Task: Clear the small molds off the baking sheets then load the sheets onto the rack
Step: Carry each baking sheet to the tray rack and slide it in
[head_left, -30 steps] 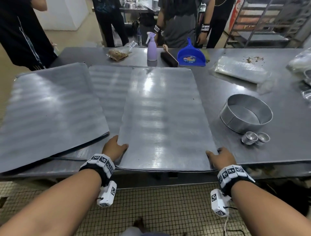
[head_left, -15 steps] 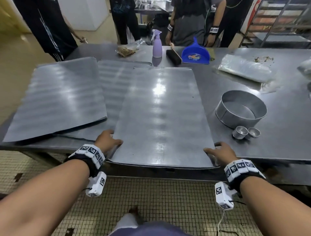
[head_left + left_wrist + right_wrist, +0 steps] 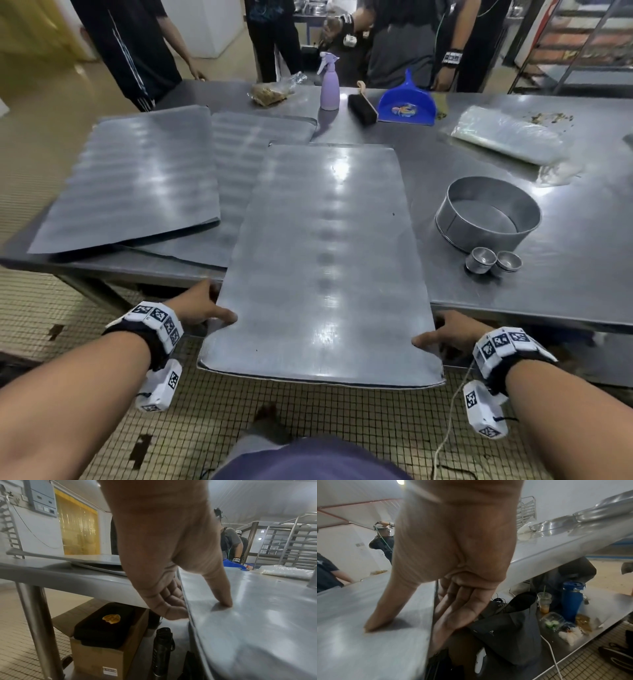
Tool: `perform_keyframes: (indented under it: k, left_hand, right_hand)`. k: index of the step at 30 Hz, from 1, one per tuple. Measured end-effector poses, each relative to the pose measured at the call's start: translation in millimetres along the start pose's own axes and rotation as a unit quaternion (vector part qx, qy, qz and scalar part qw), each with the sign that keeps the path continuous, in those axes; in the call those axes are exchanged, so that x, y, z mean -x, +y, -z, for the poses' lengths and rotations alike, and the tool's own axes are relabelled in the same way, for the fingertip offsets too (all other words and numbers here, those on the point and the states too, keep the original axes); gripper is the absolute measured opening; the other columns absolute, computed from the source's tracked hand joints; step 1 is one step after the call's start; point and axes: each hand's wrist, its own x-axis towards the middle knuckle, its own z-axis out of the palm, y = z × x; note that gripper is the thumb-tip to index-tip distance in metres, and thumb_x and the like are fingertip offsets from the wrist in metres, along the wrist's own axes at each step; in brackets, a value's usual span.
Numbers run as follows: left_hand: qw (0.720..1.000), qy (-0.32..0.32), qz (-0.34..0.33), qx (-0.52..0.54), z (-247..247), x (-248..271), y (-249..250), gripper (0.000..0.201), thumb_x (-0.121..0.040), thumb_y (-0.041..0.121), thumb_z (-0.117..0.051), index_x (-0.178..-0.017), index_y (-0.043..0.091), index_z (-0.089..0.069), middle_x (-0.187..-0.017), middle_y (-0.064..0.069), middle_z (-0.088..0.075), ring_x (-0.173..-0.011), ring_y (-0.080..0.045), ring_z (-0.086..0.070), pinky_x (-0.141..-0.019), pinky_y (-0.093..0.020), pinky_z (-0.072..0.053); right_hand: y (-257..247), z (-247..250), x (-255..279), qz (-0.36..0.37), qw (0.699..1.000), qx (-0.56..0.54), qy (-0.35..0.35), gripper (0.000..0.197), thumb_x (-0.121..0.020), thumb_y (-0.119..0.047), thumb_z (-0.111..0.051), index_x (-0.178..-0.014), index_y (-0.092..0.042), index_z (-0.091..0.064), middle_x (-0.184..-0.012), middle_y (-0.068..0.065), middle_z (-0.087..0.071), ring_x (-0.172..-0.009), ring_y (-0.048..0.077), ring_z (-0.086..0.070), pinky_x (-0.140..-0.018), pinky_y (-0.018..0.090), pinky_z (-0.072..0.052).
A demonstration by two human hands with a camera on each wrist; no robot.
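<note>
Both hands, left [image 3: 197,305] and right [image 3: 452,332], grip baking sheet [image 3: 322,260]; long axis points away, near end overhanging table [image 3: 548,274].

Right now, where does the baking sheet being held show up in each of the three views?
Head: baking sheet at centre, near end overhanging the table.
Left wrist: fills the right side, left hand gripping its edge.
Right wrist: fills the lower left, right hand gripping its edge.
Shared landmark: each thumb lies on the sheet's top.

Fingers of both hands hidden beneath the baking sheet [image 3: 325,267].
</note>
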Motion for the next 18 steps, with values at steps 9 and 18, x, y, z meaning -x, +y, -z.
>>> perform_keyframes:
  k: [9,18]
  left_hand:
    - [0.997,0.065,-0.011,0.032,-1,-13,7,0.043,-0.089,0.024,-0.079,-0.124,0.009,-0.059,-0.119,-0.009,-0.069,-0.105,-0.025,-0.067,-0.080,-0.034,-0.053]
    - [0.988,0.105,-0.015,0.109,-7,-24,17,0.027,-0.090,0.004,-0.074,-0.113,0.011,-0.061,-0.099,-0.006,-0.070,-0.086,-0.019,-0.065,-0.070,-0.026,-0.049]
  right_hand:
    - [-2,6,-35,0.023,0.983,0.038,0.180,0.033,-0.090,-0.040,-0.071,-0.089,-0.007,-0.067,-0.079,0.013,-0.071,-0.072,0.027,-0.067,-0.067,0.033,-0.051]
    - [6,4,-50,-0.002,0.976,-0.012,0.216,0.037,-0.088,-0.036,-0.074,-0.077,-0.001,-0.065,-0.065,0.013,-0.066,-0.061,0.028,-0.062,-0.069,0.043,-0.056]
